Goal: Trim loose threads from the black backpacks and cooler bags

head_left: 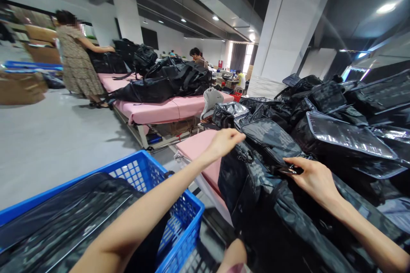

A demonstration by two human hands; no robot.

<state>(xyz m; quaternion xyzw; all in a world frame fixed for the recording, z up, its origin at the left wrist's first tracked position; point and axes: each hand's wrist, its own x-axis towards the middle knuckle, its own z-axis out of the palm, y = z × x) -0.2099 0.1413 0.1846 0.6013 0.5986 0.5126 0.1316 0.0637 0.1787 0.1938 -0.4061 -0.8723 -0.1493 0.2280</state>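
Note:
A heap of black camouflage bags (pixel 320 136) with clear plastic fronts covers a pink-topped table (pixel 197 145) ahead of me. My left hand (pixel 224 141) reaches over the table's corner and its fingers are closed on the edge of the nearest black bag (pixel 272 136). My right hand (pixel 312 175) rests on the same bag a little lower, fingers pinched on a dark flap or strap at its side. The bag leans against the pile, partly over the table's edge.
A blue plastic crate (pixel 179 209) holding black bags stands at my lower left. A second pink table (pixel 153 111) with more black bags lies beyond, with a white chair (pixel 211 100) beside it. A person in a patterned dress (pixel 77 59) stands at far left; others sit behind.

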